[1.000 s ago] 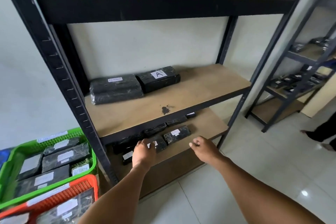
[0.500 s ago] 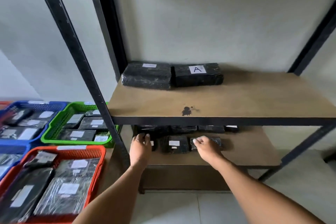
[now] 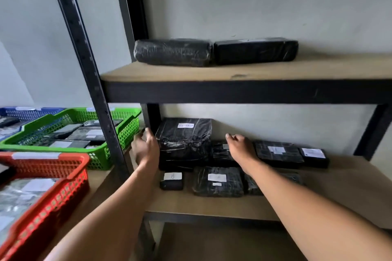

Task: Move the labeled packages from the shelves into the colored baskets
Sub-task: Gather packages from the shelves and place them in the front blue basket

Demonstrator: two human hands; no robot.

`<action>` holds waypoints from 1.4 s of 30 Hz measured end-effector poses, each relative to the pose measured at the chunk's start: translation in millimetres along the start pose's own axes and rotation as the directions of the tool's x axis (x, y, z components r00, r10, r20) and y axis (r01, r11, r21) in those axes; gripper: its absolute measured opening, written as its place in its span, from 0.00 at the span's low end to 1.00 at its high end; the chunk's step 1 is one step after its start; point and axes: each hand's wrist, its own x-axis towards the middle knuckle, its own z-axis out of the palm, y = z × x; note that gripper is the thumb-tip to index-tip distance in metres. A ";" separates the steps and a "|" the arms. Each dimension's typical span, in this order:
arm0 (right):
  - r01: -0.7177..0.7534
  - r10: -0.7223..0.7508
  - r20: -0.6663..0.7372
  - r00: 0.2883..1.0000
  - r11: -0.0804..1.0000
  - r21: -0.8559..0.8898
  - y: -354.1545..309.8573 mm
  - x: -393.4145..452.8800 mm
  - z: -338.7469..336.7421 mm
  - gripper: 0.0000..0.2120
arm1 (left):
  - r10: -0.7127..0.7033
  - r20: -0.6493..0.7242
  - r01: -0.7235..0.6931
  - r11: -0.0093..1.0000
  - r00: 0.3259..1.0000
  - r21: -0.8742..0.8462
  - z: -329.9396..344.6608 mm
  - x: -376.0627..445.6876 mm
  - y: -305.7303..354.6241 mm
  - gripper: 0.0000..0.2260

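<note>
The left hand (image 3: pixel 146 148) is reaching into the lower shelf (image 3: pixel 339 178) with its grip spread, fingers fairly straight and lying against the left face of the big tall package (image 3: pixel 184 142), touching it without curling round it. The right hand (image 3: pixel 238 147) is hovering just to the right of that same package, its grip also loosely spread, fingers pointing toward the back wall over a low package (image 3: pixel 221 152); whether it is touching anything cannot be told. Below the left grip a small labeled package (image 3: pixel 172 180) is lying near the shelf's front, and beside it, under the right forearm, a wider labeled package (image 3: pixel 217 181). Right of the right grip two more labeled packages (image 3: pixel 277 153) are sitting side by side. Above both grips, on the upper shelf (image 3: pixel 212 74), two black packages (image 3: pixel 172 52) are resting against the wall. Left of the left grip, beyond the shelf post, the green basket (image 3: pixel 127 131), the red basket (image 3: pixel 70 178) and a blue basket (image 3: pixel 29 111) are holding packages already.
</note>
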 end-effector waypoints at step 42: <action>-0.027 -0.276 0.182 0.944 0.485 0.874 2.8 5.7 67.4 0.48 | 0.145 0.276 0.148 0.570 0.950 -0.808 6.5 -24.1 -31.2 0.14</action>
